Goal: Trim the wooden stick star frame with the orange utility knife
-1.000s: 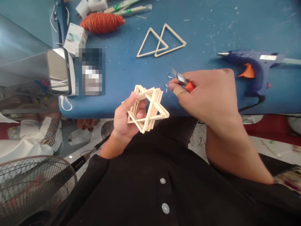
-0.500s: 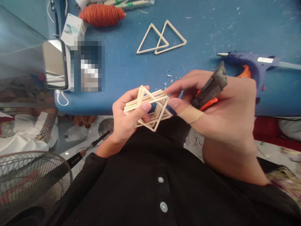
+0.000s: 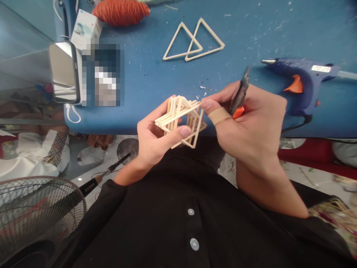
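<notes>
Stick lattice [image 3: 178,112], built of pale wooden sticks layered into stacked triangles, was held tilted in the air over the near edge of the blue bench [image 3: 145,85], left of the middle of that edge. The person's left hand [image 3: 153,143] grasped it from the left, thumb laid across the front and the other fingers partly hidden behind the sticks. The right hand [image 3: 251,126] met it at the upper right corner with thumb and forefinger pinched together at the stick ends; the same hand also gripped a craft knife [image 3: 240,93], orange at the handle, its dark end pointing toward the far side of the bench. A tan bandage [image 3: 219,116] wrapped the right thumb. White scraps [image 3: 203,87] lay on the bench just beyond the fingertips. Farther from the near edge, two stick triangles [image 3: 212,32] overlapped flat on the surface. A blue glue gun [image 3: 287,65] with an orange trigger [image 3: 296,85] lay toward the right, nozzle facing left. Near the left edge were a phone [image 3: 63,72], a white box [image 3: 86,29] and a spindle of orange yarn [image 3: 121,12].
</notes>
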Action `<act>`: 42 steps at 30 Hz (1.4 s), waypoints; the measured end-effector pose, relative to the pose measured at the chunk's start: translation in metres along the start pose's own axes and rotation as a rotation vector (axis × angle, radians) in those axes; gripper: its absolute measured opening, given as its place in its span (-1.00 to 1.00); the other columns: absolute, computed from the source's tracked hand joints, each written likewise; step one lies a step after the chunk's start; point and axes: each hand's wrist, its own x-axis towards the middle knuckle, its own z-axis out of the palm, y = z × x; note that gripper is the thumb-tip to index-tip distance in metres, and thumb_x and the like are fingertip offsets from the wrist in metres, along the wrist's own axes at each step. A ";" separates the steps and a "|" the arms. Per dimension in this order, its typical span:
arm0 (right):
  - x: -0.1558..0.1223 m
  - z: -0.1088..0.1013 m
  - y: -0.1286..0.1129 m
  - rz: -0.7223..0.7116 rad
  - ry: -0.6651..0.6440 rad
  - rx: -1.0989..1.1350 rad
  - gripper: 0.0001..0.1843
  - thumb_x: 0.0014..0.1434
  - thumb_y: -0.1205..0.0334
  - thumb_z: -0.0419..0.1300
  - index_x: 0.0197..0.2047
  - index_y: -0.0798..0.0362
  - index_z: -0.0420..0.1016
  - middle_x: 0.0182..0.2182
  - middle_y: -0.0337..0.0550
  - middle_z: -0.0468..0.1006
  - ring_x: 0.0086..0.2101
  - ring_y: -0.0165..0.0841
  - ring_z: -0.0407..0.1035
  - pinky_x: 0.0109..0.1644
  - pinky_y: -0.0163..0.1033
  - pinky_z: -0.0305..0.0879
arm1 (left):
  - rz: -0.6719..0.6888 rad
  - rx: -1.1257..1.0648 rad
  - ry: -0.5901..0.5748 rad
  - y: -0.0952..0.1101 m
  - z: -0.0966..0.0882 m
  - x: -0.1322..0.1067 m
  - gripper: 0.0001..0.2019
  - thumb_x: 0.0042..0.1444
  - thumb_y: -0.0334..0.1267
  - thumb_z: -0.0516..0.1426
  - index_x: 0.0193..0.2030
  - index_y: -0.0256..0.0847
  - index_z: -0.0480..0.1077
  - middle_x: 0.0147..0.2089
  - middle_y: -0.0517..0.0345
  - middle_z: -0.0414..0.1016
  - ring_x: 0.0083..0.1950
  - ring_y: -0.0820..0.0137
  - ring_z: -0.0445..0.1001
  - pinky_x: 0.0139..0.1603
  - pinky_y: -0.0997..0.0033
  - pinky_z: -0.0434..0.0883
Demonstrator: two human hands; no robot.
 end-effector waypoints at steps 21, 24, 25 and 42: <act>-0.007 0.004 0.012 -0.161 0.028 -0.334 -0.76 0.37 0.18 0.23 -0.37 -0.10 0.36 -0.41 -0.19 0.57 -0.39 -0.28 0.39 -0.24 -0.08 0.23 | -0.202 -0.069 0.045 0.004 0.006 0.002 -0.27 0.00 0.21 0.63 0.26 -0.03 0.72 -0.03 0.13 0.81 -0.15 0.19 0.82 -0.08 0.17 0.81; -0.006 0.001 0.009 -0.131 0.018 -0.178 -0.76 0.39 0.18 0.25 -0.36 -0.07 0.42 -0.47 -0.28 0.48 -0.45 -0.36 0.31 -0.28 -0.12 0.20 | -0.214 -0.072 0.099 0.006 0.005 0.005 -0.31 -0.02 0.21 0.63 0.18 -0.07 0.73 -0.09 0.17 0.80 -0.26 0.31 0.78 -0.14 0.24 0.79; -0.004 -0.001 0.010 -0.096 0.023 -0.131 -0.76 0.40 0.16 0.27 -0.35 -0.07 0.45 -0.49 -0.30 0.44 -0.47 -0.38 0.28 -0.30 -0.13 0.18 | -0.215 -0.072 0.108 0.007 0.004 0.006 -0.33 -0.02 0.21 0.63 0.14 -0.10 0.74 -0.11 0.18 0.79 -0.29 0.35 0.76 -0.16 0.27 0.79; -0.006 -0.007 0.004 0.012 -0.275 -0.127 -0.75 0.26 0.13 0.46 -0.40 -0.11 0.53 -0.54 -0.29 0.46 -0.47 -0.30 0.30 -0.32 -0.11 0.18 | -0.208 -0.155 -0.112 -0.003 -0.012 0.005 -0.16 0.09 0.43 0.49 0.37 -0.03 0.62 0.03 -0.01 0.81 -0.09 0.10 0.83 -0.09 0.16 0.78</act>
